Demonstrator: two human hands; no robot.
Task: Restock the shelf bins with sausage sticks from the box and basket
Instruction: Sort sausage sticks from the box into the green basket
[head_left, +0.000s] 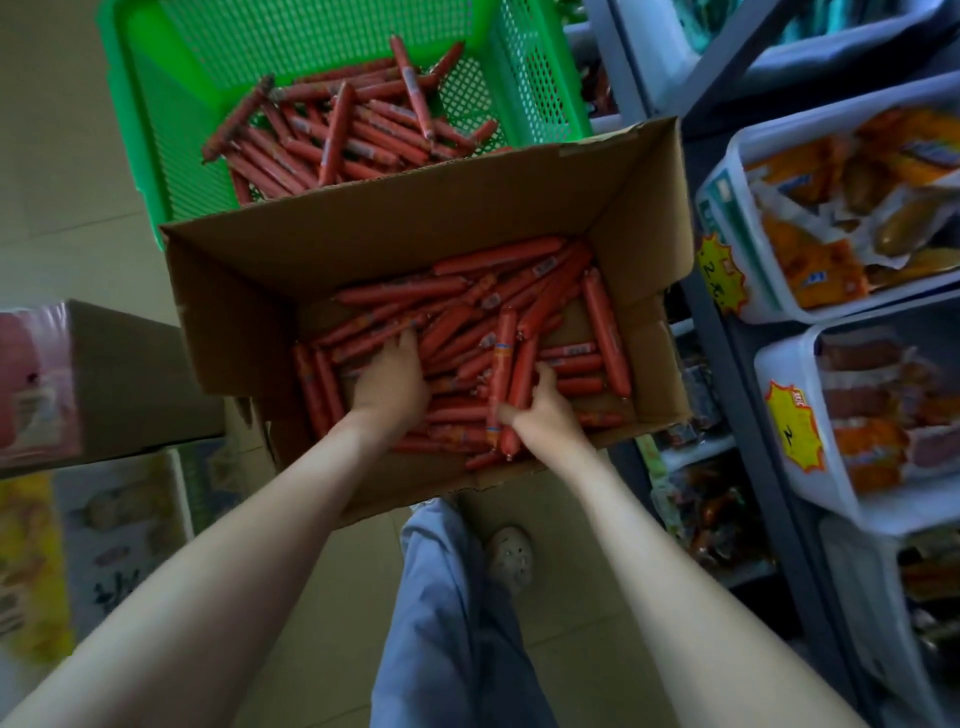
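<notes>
An open cardboard box (363, 244) on the floor holds several red sausage sticks (467, 322) lying loose. Both my hands are inside it. My left hand (389, 379) reaches palm-down into the pile, its fingers dug among the sticks. My right hand (540, 410) grips a few sausage sticks (506, 374) that stand up out of the pile. Behind the box a green plastic basket (156, 130) holds several more sausage sticks (337, 130). White shelf bins (748, 291) with packaged snacks sit on the rack at the right.
A dark metal shelf rack (727, 374) runs down the right side, with yellow price tags (722, 275) on the bins. Another carton (130, 374) and stacked goods stand at the left. My leg and white shoe (511, 556) are on the tiled floor below the box.
</notes>
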